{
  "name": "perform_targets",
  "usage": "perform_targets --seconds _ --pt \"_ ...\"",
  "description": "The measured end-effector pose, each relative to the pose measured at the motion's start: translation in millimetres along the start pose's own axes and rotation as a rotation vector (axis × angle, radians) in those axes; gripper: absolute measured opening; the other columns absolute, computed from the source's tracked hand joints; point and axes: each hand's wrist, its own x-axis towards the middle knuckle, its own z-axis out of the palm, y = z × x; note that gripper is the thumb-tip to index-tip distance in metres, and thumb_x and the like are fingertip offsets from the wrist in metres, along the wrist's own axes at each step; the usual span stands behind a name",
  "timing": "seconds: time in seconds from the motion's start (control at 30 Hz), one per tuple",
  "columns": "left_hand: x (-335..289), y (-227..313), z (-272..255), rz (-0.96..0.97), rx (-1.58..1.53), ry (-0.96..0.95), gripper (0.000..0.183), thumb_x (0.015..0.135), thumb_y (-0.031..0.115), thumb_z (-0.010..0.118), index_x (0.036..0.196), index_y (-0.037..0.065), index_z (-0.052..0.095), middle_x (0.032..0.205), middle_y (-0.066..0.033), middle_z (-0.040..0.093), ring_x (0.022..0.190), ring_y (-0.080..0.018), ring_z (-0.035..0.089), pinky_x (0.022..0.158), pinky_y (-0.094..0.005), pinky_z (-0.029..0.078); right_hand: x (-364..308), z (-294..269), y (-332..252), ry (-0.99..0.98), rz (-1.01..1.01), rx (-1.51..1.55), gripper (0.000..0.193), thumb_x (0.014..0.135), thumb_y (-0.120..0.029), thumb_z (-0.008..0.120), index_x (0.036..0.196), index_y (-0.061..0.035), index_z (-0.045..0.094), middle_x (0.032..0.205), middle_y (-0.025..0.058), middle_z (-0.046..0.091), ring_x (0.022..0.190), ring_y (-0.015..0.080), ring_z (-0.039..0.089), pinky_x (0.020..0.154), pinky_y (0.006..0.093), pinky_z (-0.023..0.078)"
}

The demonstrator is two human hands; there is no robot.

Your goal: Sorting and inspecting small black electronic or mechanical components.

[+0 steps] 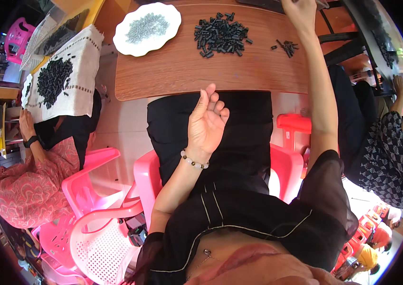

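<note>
My left hand (208,121) is held palm up over my lap, just off the table's near edge. Its fingers are loosely curled, and nothing shows in the palm. At the far right my right hand (301,13) reaches over a dark tray (268,5); the picture's top edge cuts off its fingers. A heap of small black tube-like parts (221,35) lies mid-table. Left of it, a white scalloped plate (124,43) holds many small clear-grey pieces (147,27). A few loose black parts (288,48) lie beside my right forearm.
The brown wooden table (163,76) spans the space before me. At left, a seated person in a red patterned top (35,180) has more black parts on a white cloth (85,71). Another person (386,156) sits at right. Pink plastic chairs (101,242) stand behind at left.
</note>
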Motion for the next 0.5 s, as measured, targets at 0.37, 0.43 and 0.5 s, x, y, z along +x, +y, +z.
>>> perform_targets --seconds 0.37,0.43,0.5 --pt "3.4 2.9 -6.0 -0.034 -0.021 0.055 0.024 0.096 0.027 0.056 0.111 0.008 0.061 0.084 0.0029 0.057 0.072 -0.0101 0.05 0.068 -0.0249 0.043 33.5 21.1 127.1 -0.063 0.229 -0.318 0.015 0.084 -0.016 0.067 0.092 -0.002 0.069 0.078 0.0134 0.066 0.072 0.027 0.063 0.065 0.0363 0.05" --pt "4.6 3.3 -7.3 -0.033 -0.025 0.07 0.024 0.097 0.026 0.056 0.111 0.008 0.061 0.084 0.0029 0.057 0.072 -0.01 0.051 0.067 -0.0247 0.043 27.7 21.4 123.3 -0.067 0.192 -0.329 0.016 0.084 -0.016 0.068 0.091 -0.0027 0.07 0.079 0.0132 0.067 0.073 0.0275 0.063 0.066 0.0365 0.05" --pt "5.2 4.5 -8.4 -0.031 -0.029 0.085 0.023 0.097 0.025 0.056 0.111 0.008 0.061 0.083 0.0029 0.057 0.072 -0.0099 0.051 0.067 -0.0245 0.043 19.7 17.4 105.1 0.032 0.029 -0.461 0.015 0.085 -0.017 0.067 0.09 -0.0039 0.071 0.081 0.0117 0.068 0.076 0.0265 0.062 0.068 0.0355 0.05"
